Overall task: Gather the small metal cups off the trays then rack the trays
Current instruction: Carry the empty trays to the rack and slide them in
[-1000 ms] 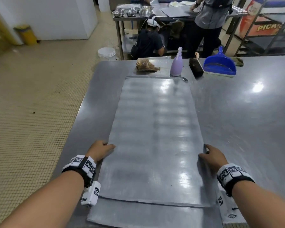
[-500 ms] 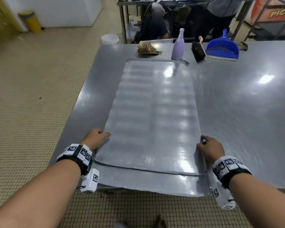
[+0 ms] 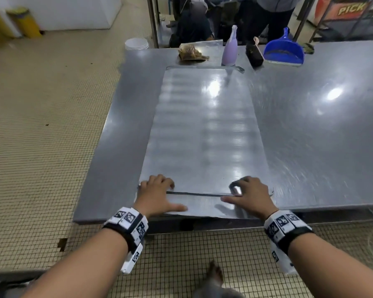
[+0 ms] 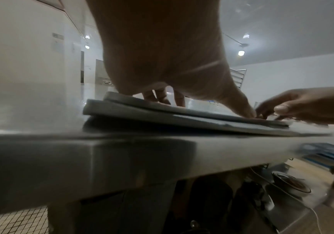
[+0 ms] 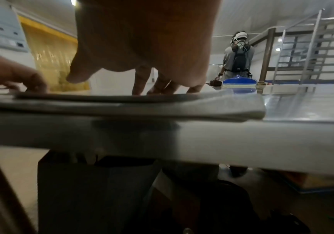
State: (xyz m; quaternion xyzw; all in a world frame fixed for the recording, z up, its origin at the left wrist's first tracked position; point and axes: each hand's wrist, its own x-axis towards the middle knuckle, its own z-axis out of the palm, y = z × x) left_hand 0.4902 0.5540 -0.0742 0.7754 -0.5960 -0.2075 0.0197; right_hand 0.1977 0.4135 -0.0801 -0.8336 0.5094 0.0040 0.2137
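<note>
No cups are seen; two stacked trays [image 3: 205, 130] are pressed flat-fingered by left hand [image 3: 157, 195] and right hand [image 3: 249, 195], probably ungripped; edges need gripping before racking.

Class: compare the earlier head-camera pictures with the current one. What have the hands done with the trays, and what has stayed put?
Both hands left the top tray's long side edges for its near end: left hand and right hand now lie across the step onto the bottom tray. The top tray has slid farther away, baring more of the bottom one. Bottle, brush and dustpan stayed.
</note>
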